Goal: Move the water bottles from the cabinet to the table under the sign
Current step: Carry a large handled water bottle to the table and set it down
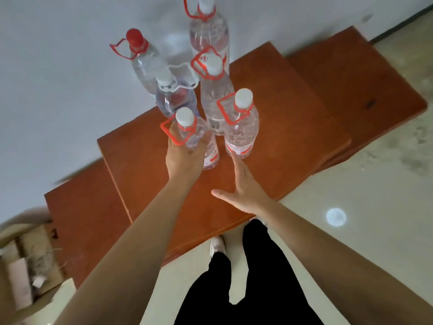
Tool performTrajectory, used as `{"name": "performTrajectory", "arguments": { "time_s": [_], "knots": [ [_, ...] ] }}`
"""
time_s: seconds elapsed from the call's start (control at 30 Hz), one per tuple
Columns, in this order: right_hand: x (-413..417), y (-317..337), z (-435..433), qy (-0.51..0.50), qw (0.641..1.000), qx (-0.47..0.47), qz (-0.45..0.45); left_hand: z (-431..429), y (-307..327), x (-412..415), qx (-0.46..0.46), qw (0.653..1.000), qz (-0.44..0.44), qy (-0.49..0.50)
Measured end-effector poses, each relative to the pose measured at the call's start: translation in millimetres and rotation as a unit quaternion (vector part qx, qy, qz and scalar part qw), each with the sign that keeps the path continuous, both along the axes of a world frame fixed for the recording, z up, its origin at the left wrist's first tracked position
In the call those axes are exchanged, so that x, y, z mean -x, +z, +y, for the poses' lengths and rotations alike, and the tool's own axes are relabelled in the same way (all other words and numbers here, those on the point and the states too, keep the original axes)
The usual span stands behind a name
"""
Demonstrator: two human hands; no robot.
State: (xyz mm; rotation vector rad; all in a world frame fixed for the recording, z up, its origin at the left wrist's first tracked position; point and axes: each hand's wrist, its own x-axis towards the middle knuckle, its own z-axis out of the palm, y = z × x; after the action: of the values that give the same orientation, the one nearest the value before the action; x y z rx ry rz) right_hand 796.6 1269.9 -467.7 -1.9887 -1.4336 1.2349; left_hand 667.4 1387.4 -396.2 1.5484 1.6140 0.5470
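Several large clear water bottles with red carry handles stand clustered on a reddish-brown wooden surface (281,141) against a white wall. My left hand (184,156) is wrapped around the nearest bottle (195,134), which has a white cap. My right hand (243,186) is flat with fingers spread, its fingertips just below the base of another white-capped bottle (241,127). Behind them stand a bottle with a white handle (174,97), a red-capped bottle (143,59), a middle bottle (214,95) and a far bottle (208,29).
A lower wooden section (358,83) sits to the right, another (82,221) to the left. An open cardboard box (28,266) with scraps is on the floor at lower left. My legs and shoes (218,245) stand on a pale floor.
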Motion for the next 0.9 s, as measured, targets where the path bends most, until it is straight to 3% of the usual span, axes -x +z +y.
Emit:
{"name": "performTrajectory", "arguments": {
  "time_s": [0.3,0.4,0.63,0.8,0.9],
  "knots": [
    [38,-30,41,-0.016,0.998,-0.043,0.032,-39,6,75,0.007,0.997,-0.068,0.041],
    [53,-36,38,0.035,0.996,-0.076,-0.012,-50,4,101,0.044,0.992,-0.102,0.058],
    [50,-48,40,0.038,0.989,-0.11,-0.091,-55,7,88,0.069,0.983,-0.162,0.047],
    [51,-39,51,0.049,0.99,-0.081,-0.109,-58,-9,54,0.086,0.969,-0.141,0.182],
    [55,-38,46,0.057,0.991,-0.057,-0.105,-70,-17,57,0.094,0.964,-0.139,0.205]
  ]
}}
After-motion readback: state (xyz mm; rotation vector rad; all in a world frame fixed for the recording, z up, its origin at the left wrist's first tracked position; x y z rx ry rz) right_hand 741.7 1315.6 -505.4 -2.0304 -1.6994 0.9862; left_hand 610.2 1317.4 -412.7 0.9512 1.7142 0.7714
